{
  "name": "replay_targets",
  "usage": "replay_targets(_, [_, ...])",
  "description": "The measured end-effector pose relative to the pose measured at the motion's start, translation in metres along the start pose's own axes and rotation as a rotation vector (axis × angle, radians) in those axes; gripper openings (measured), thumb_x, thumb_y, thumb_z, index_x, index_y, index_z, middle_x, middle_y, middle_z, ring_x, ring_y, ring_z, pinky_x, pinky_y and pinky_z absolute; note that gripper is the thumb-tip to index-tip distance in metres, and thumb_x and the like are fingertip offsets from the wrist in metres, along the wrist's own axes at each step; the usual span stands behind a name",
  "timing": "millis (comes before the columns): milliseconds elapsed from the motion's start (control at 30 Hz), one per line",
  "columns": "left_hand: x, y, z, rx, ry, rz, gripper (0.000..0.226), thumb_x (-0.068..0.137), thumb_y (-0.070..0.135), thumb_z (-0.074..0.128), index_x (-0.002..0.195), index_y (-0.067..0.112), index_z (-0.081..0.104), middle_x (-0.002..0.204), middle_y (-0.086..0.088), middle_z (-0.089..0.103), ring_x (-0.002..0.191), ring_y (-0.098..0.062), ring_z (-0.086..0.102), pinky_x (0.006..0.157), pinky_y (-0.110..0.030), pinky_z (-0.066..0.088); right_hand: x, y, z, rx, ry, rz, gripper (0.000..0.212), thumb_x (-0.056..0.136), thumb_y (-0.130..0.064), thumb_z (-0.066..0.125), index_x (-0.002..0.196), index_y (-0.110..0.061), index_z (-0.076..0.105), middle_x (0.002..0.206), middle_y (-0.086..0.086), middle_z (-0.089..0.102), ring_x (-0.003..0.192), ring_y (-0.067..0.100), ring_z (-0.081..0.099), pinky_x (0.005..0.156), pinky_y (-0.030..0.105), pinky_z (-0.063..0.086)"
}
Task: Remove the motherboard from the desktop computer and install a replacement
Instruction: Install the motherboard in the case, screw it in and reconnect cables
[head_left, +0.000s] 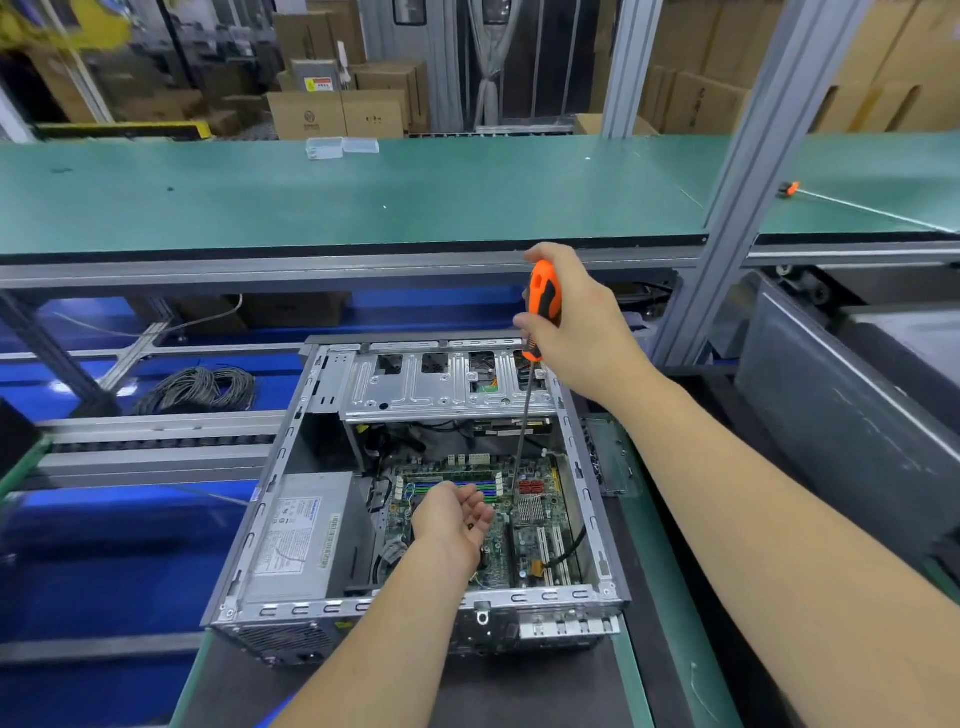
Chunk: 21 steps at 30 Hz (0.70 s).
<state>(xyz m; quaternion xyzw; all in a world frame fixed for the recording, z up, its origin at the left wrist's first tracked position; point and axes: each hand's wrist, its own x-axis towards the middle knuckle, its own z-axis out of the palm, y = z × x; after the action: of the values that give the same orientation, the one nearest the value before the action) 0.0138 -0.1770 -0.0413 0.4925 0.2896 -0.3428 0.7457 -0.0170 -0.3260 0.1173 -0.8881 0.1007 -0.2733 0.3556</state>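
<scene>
While I've got the case open on its side, status:

Right hand (582, 317): wrapped round the orange-and-black handle of the screwdriver (540, 306); long shaft runs down into the case, tip on the board just beside the red connector block, above the finned heatsink (531, 510).

Left hand (454, 514): palm up, fingers loosely cupped, hovering low over the middle of the board. A small dark speck sits in the palm, likely a screw (470, 526); too small to be sure.

Motherboard (498, 540): in the desktop case (415, 605), lying flat on the tray, between the power supply (298, 535) and the right wall. RAM slots at the far edge, below the drive cage (447, 387). A black cable (569, 551) is plugged in near the white slots.

Case location: on the worktop (649, 597), green-edged dark mat, near me.

Step, my read: backing out board mounting screws, removal phase, early to middle.

How to do it well: keep the shaft square to the screw head, press down before turning so the bit doesn't cam out and gouge traces. Lift each screw out on the tip into the cupped palm. Unplug the black cable before lifting the board.

Risk: dropped screw under the board.
</scene>
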Motion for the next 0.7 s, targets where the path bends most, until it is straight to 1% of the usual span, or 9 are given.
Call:
replay_targets(133, [0.000,-0.001,-0.001,0.051,0.000,0.013,0.023,0.099,-0.002,0.039,0.093,-0.005,0.061,0.090,-0.018,0.058,0.075,-0.024,0.054,0.068,-0.033,0.054,0.003,-0.011,-0.013,0.024,0.022,0.008,0.055,0.092,-0.012,0.067,0.132,-0.036,0.037,0.109,0.004,0.059,0.094,0.028,0.064,0.085,0.044,0.056])
replay_targets(233, [0.001,-0.003,0.000,0.115,-0.001,0.034,0.023,0.099,0.000,0.040,0.094,-0.005,0.062,0.092,-0.020,0.062,0.077,-0.026,0.058,0.072,-0.034,0.056,0.011,-0.025,-0.033,0.026,0.100,-0.021,0.055,0.092,-0.013,0.068,0.134,-0.033,0.039,0.107,-0.001,0.055,0.082,0.018,0.069,0.078,0.039,0.060])
replay_targets(267, [0.001,-0.003,0.001,0.133,0.000,0.044,0.023,0.100,0.002,0.040,0.095,-0.005,0.062,0.092,-0.020,0.062,0.077,-0.027,0.059,0.073,-0.034,0.056,0.014,-0.031,-0.041,0.035,0.126,-0.036,0.055,0.091,-0.013,0.068,0.135,-0.031,0.039,0.104,-0.005,0.052,0.081,0.019,0.069,0.075,0.040,0.061])
replay_targets(333, [0.003,-0.005,0.003,0.162,0.011,0.075,0.025,0.104,0.009,0.041,0.097,-0.005,0.061,0.094,-0.021,0.063,0.080,-0.027,0.061,0.074,-0.035,0.057,0.022,-0.043,-0.056,0.071,0.169,-0.054,0.054,0.091,-0.013,0.068,0.135,-0.028,0.041,0.101,-0.009,0.047,0.087,0.030,0.068,0.071,0.044,0.061])
replay_targets(433, [0.002,-0.005,0.003,0.128,-0.027,0.072,0.036,0.108,0.023,0.039,0.100,-0.005,0.060,0.096,-0.020,0.063,0.083,-0.027,0.061,0.080,-0.036,0.054,0.031,-0.058,-0.074,0.124,0.204,-0.065,0.052,0.091,-0.013,0.068,0.134,-0.026,0.041,0.104,-0.004,0.047,0.092,0.039,0.064,0.060,0.043,0.062])
replay_targets(500, [-0.001,-0.003,0.004,0.031,-0.116,0.023,0.045,0.109,0.034,0.038,0.101,-0.005,0.060,0.099,-0.021,0.062,0.080,-0.026,0.058,0.073,-0.035,0.053,0.034,-0.065,-0.080,0.136,0.212,-0.057,0.051,0.092,-0.014,0.068,0.134,-0.026,0.041,0.110,-0.001,0.047,0.096,0.038,0.062,0.056,0.040,0.062])
replay_targets(567, [-0.003,0.000,0.004,-0.063,-0.192,-0.022,0.051,0.107,0.043,0.038,0.096,-0.001,0.060,0.086,-0.016,0.059,0.067,-0.021,0.051,0.059,-0.029,0.046,0.034,-0.068,-0.079,0.168,0.206,-0.034,0.050,0.092,-0.014,0.068,0.133,-0.026,0.042,0.111,0.001,0.046,0.094,0.038,0.062,0.051,0.038,0.060])
replay_targets(633, [-0.004,0.002,0.005,-0.103,-0.242,-0.055,0.048,0.106,0.047,0.039,0.079,0.008,0.051,0.064,-0.004,0.043,0.050,-0.013,0.033,0.045,-0.023,0.030,0.031,-0.068,-0.075,0.176,0.190,-0.015,0.049,0.092,-0.013,0.068,0.132,-0.026,0.043,0.108,0.002,0.046,0.089,0.039,0.062,0.050,0.038,0.060])
replay_targets(700, [-0.004,0.001,0.005,-0.076,-0.252,-0.051,0.044,0.106,0.043,0.041,0.071,0.016,0.038,0.056,0.003,0.026,0.042,-0.010,0.018,0.037,-0.021,0.017,0.029,-0.068,-0.072,0.162,0.187,-0.005,0.048,0.092,-0.013,0.068,0.131,-0.026,0.044,0.105,0.001,0.046,0.085,0.037,0.063,0.050,0.037,0.060])
